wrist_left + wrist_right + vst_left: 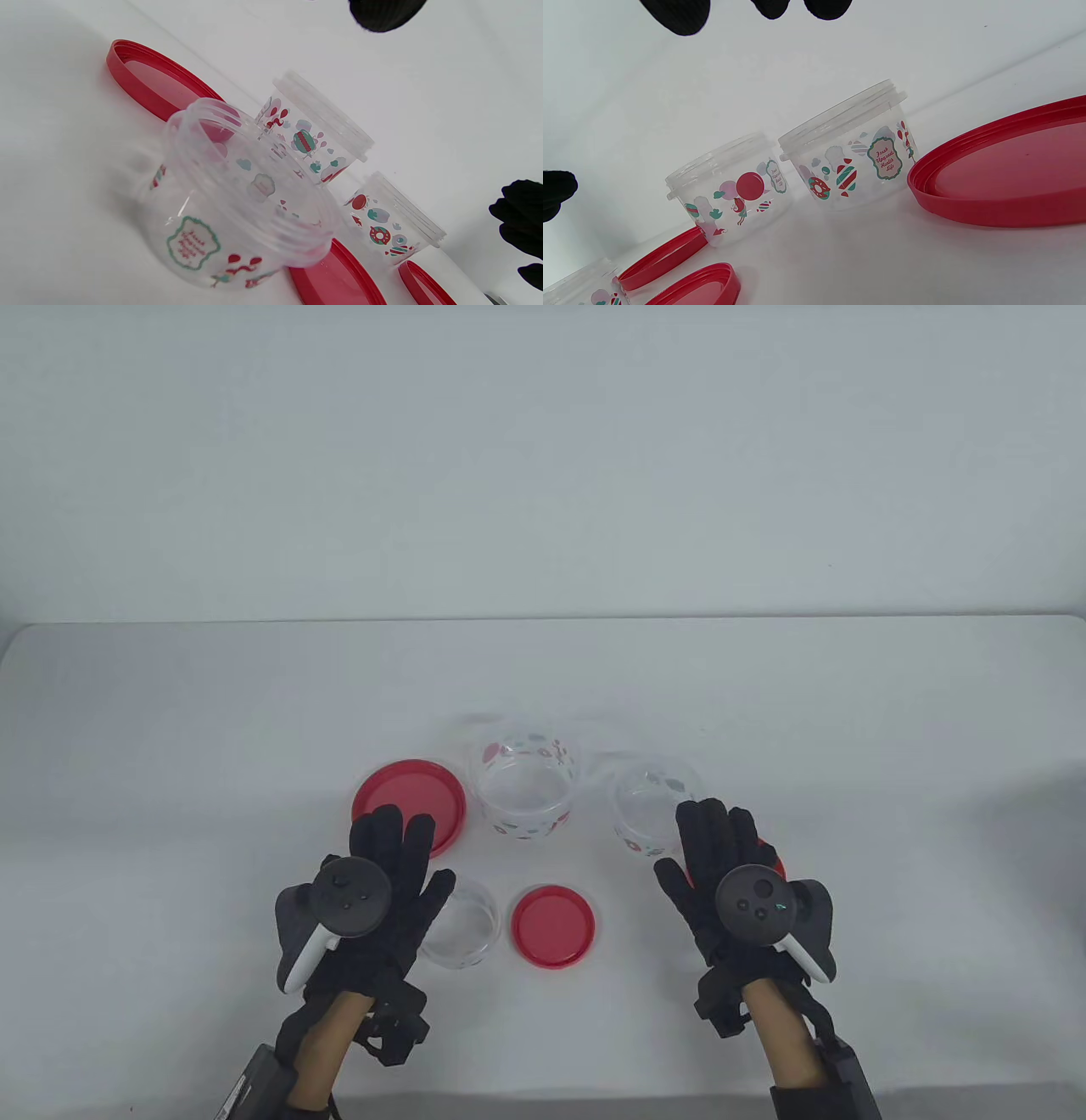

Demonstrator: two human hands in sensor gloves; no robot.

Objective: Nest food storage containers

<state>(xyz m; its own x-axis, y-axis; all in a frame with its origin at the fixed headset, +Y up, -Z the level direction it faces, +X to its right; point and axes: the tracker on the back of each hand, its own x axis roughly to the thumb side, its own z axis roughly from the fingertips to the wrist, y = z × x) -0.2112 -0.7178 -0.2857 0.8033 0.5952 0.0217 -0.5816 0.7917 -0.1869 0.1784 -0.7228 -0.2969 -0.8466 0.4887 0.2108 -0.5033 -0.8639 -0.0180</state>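
Note:
Three clear printed containers stand upright and apart on the white table [212, 746]. The large container [526, 791] is in the middle, the medium container [646, 808] to its right, and the small container [465, 929] is at the front left. My left hand [407, 861] hovers flat with fingers spread, just left of the small container, which shows close up in the left wrist view [237, 199]. My right hand [696, 853] hovers flat and open beside the medium container, which also shows in the right wrist view [848, 156]. Neither hand holds anything.
Three red lids lie flat on the table. The large lid [411, 797] is left of the large container. The small lid [553, 925] is at the front middle. The medium lid [770, 858] is partly hidden under my right hand and shows in the right wrist view [1005, 173].

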